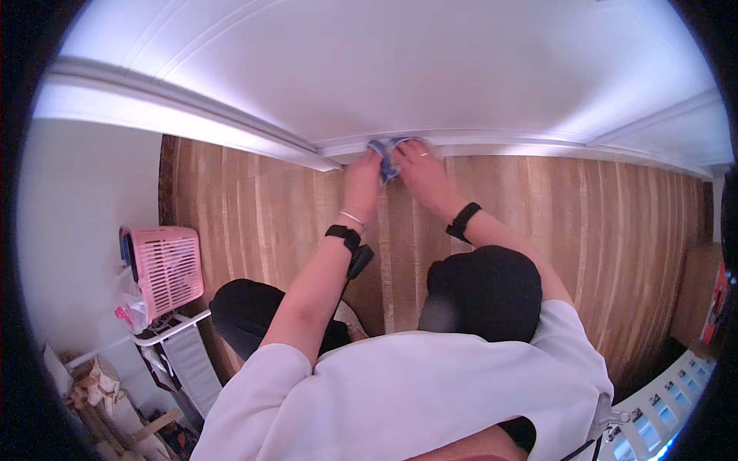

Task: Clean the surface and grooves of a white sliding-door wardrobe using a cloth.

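Observation:
A blue-and-white cloth (pixel 388 170) is bunched between my hands at the lower edge of a large white panel (pixel 461 77). My left hand (pixel 363 178) is closed on the cloth's left side, its fingertips partly hidden and slightly blurred. On the other side, my right hand (pixel 419 167), with a ring on one finger, presses its fingers over the cloth against the white bottom rail (pixel 507 146). Both arms reach forward, low over the striped wooden floor (pixel 407 253). Black straps circle both wrists.
At left, a pink plastic basket (pixel 171 270) stands by the white wall, above a grey-and-white folding frame (pixel 188 357). Wooden pieces and bundled items (pixel 100 396) lie at the lower left. A brown box (pixel 692 296) and a white slatted rack (pixel 661 403) are on the right.

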`<state>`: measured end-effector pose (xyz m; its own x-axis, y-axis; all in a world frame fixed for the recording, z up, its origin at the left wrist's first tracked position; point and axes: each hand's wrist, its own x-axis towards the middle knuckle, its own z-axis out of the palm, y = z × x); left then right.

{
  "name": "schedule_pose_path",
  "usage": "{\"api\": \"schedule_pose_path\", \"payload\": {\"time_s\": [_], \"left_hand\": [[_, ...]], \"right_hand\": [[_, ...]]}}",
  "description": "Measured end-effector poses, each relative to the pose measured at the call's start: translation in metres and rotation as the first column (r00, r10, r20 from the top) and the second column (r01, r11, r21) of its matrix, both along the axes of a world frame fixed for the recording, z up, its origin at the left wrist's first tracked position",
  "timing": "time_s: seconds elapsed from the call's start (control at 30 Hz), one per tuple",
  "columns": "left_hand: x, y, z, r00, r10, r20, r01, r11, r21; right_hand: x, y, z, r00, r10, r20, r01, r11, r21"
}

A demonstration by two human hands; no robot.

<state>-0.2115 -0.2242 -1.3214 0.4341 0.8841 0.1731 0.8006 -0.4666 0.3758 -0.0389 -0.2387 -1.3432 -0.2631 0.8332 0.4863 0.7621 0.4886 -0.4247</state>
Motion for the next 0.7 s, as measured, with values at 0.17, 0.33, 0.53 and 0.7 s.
{"api": "schedule_pose_path", "payload": {"time_s": [0.17, 0.33, 0.53, 0.7], "left_hand": [[-0.040, 0.001, -0.005, 0.961, 0.273, 0.044, -0.273, 0.962, -0.007], [-0.075, 0.011, -0.013, 0.941, 0.313, 0.130, -0.299, 0.947, -0.119], [-0.019, 0.005, 0.001, 0.973, 0.229, 0.040, -0.218, 0.958, -0.187], [0.070, -0.009, 0.003, 0.948, -0.103, 0.303, 0.147, 0.981, -0.126]], "right_hand": [[-0.074, 0.030, -0.007, 0.976, 0.217, -0.024, -0.218, 0.975, -0.036], [-0.108, 0.045, -0.010, 0.938, 0.293, -0.186, -0.284, 0.956, 0.070], [-0.050, 0.031, -0.004, 0.962, 0.273, 0.017, -0.270, 0.956, -0.118], [0.038, -0.030, 0.008, 0.992, -0.023, -0.124, 0.006, 0.990, -0.139]]}}
